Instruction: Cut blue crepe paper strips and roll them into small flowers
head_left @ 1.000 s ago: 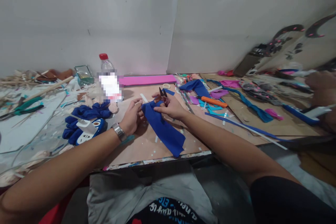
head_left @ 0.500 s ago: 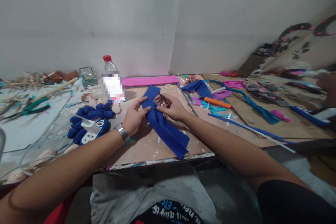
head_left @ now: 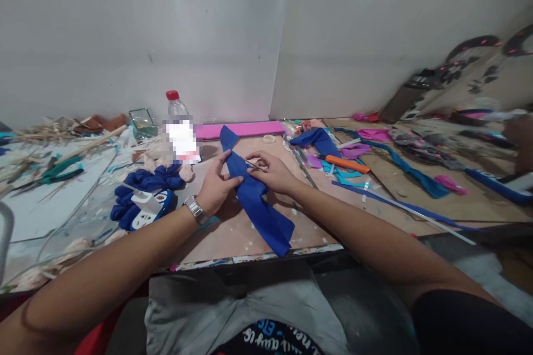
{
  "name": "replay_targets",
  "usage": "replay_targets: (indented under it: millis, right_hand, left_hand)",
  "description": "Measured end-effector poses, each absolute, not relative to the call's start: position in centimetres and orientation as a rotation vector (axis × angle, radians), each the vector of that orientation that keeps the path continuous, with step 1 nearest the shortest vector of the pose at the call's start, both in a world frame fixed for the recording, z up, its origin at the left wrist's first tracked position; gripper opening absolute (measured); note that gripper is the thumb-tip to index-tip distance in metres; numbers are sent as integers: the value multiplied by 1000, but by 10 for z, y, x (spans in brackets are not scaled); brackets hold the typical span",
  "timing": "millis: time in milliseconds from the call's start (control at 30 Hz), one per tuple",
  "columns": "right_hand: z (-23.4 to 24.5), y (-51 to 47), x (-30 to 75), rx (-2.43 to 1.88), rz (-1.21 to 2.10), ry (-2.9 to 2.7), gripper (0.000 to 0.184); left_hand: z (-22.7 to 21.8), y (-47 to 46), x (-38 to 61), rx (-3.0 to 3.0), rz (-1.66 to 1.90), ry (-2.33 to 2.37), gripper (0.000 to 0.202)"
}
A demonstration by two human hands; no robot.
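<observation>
A long blue cloth strip (head_left: 260,213) lies slantwise over the table in front of me, its near part folded and its far end bent up. My left hand (head_left: 217,182), with a metal watch at the wrist, pinches the strip's left edge between thumb and fingers. On the other edge, my right hand (head_left: 270,172) is closed around what looks like small scissors (head_left: 251,163). Their thin tips point left across the cloth; the handles are mostly hidden by my fingers.
Left are a white-and-blue power strip (head_left: 150,209), bunched blue cloth (head_left: 145,178) and green-handled pliers (head_left: 62,172). A red-capped bottle (head_left: 177,108) stands behind. At right lie an orange cutter (head_left: 347,164), blue scraps (head_left: 316,138) and a white stick (head_left: 428,216).
The blue strip has turned and shifted in my hands; its far end now bends up. The scissors' tips have swung from pointing away to lying low across the cloth.
</observation>
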State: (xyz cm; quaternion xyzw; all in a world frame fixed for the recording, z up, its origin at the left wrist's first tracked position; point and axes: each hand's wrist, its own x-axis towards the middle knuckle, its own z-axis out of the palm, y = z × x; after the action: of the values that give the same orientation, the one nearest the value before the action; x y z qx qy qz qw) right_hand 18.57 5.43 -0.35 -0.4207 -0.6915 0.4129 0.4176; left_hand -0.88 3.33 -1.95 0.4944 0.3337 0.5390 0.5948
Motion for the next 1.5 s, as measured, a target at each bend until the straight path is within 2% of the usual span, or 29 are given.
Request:
replay_targets:
  millis: [100,167,267,467,567,867,1033,1167,1333,1500]
  right_hand:
    - [-10,61,186,-1040,1312,-1558,54]
    - [-12,66,188,-1029,1371,-1496,57]
    - [-12,71,192,-1022,1304,-1454,56]
    - [-6,71,192,-961,1128,-1393,50]
    - [-3,70,192,-961,1058,-1383,45]
    - [-7,75,195,-985,907,-1309,36]
    - [-6,75,196,-983,887,-1318,37]
    - [-3,70,193,-957,941,-1392,41]
    - [-2,65,188,-880,1038,-1458,43]
    - [1,60,186,-838,1237,-1433,54]
  left_hand:
    - [-19,32,-8,1179,1222,715,80]
    - [-20,32,-7,1172,1180,690,75]
    - [-23,32,-7,1139,1159,720,73]
    - [-27,36,-6,1070,1149,891,46]
    - [-26,38,-6,1062,1187,903,39]
    - [-23,40,-8,1054,1246,908,40]
    - [-23,38,-8,1069,1222,908,35]
    - [-24,38,-9,1150,1217,922,30]
    - [-27,38,-10,1247,1148,890,39]
    - [-27,36,-8,1364,1097,863,40]
